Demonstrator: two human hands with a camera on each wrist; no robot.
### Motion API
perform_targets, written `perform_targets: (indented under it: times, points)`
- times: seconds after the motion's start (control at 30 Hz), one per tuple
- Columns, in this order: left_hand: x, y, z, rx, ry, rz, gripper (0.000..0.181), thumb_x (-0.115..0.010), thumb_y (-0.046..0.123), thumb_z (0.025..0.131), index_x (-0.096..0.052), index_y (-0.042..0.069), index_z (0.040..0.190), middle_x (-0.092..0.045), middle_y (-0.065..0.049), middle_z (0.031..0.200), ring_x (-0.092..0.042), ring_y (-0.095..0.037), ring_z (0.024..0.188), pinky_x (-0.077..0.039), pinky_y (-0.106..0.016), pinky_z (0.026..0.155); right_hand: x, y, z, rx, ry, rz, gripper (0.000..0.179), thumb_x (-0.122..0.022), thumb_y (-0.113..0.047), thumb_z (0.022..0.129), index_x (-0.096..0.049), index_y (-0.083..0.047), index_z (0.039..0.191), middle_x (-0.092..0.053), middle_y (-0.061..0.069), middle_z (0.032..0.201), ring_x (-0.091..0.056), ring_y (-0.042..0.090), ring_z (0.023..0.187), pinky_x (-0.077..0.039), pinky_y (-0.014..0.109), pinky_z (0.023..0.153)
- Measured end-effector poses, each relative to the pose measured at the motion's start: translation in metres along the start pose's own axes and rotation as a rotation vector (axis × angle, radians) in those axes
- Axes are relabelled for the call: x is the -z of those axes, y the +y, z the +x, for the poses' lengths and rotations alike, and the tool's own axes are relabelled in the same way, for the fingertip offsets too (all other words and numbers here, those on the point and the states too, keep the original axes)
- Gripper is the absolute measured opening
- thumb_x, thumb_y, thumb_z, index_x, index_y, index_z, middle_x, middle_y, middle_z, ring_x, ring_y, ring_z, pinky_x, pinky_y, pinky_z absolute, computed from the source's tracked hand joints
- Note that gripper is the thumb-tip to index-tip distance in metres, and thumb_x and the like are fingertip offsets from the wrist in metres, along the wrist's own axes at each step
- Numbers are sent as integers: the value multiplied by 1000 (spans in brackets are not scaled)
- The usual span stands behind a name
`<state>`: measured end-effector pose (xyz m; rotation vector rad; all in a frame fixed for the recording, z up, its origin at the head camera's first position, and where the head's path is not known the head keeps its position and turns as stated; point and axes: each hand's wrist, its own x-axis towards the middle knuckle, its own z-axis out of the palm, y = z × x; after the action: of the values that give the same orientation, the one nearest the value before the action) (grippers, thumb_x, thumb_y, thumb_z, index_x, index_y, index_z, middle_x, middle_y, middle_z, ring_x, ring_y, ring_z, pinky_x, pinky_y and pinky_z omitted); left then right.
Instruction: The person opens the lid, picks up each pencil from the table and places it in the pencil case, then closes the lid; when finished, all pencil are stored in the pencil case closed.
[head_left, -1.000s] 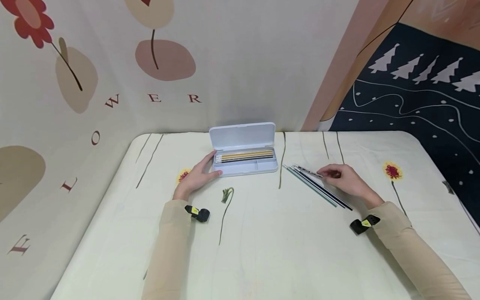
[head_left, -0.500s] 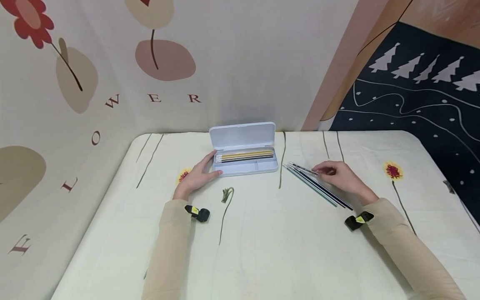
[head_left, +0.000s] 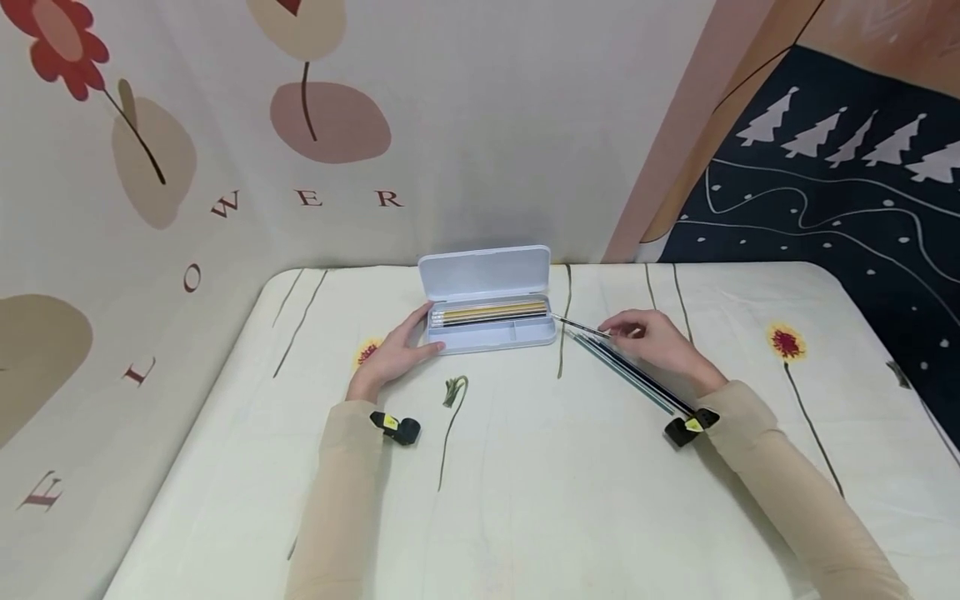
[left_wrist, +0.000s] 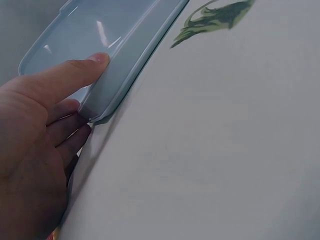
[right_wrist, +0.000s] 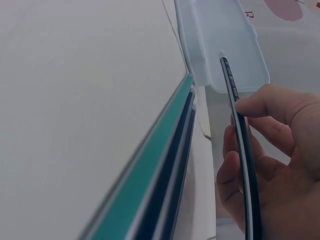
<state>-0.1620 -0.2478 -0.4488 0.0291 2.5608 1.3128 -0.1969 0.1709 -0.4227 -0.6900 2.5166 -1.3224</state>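
Note:
A pale blue pencil case [head_left: 480, 342] stands at the back of the table, its lid [head_left: 486, 272] raised. Several pencils [head_left: 491, 314] lie side by side in its rear compartment. My left hand [head_left: 396, 357] grips the case's left end, thumb on the near rim and fingers around the corner. Between thumb and fingers, my right hand [head_left: 658, 342] pinches a dark, silver-striped pencil [right_wrist: 231, 82]. Its far tip reaches the case's right edge in the head view. Below that hand, several loose pencils [head_left: 622, 372], teal and dark, lie slanted on the cloth.
A cream cloth [head_left: 525, 483] printed with flowers and stems covers the table. Behind the case hangs a pale curtain [head_left: 510, 125] with printed letters. A dark tree-patterned fabric [head_left: 825, 192] hangs at the right. Each wrist wears a small black camera [head_left: 405, 430].
My right hand has lifted the pencil off the loose ones and carried it left and away from me, up to the case. My left hand has stayed in place.

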Motion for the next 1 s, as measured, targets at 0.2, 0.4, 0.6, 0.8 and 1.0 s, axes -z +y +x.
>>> perform_targets:
  times: [0.2,0.4,0.6,0.8,1.0]
  points:
    - [-1,1,0,5,-2,-8,83,-69,31,90,-20,21,156,-17,-5,160,-8,-29,146,-9,-51,116,-11,2,18,10,-5,4,19,-62,-1,91,-71,-1,108,-65,9,91,-56,22,84,-49,28,73]
    - [0,0,0,1,-2,-6,83,-69,30,90,-20,21,156,-17,-5,160,-9,-29,145,-9,-51,116,-21,-7,31,58,-12,-4,17,-63,0,90,-71,0,105,-66,9,91,-56,22,83,-49,31,75]
    - [0,2,-2,5,-1,-14,82,-69,30,90,-20,21,156,-18,-5,160,-9,-29,146,-8,-52,115,-30,-15,44,79,-30,1,17,-62,3,89,-71,2,104,-67,10,92,-56,22,84,-48,32,74]
    - [0,1,-2,21,1,-27,83,-69,30,89,-20,22,156,-17,-5,160,-8,-30,146,-8,-53,115,-41,-20,56,89,-47,-1,18,-61,2,90,-71,3,103,-68,11,94,-57,20,83,-49,30,72]
    - [0,0,-1,43,-1,-25,84,-70,32,89,-19,25,156,-16,-3,160,-7,-29,146,-8,-53,115,-49,-26,66,118,-64,12,16,-62,3,89,-72,3,102,-69,13,97,-57,22,83,-48,32,72]
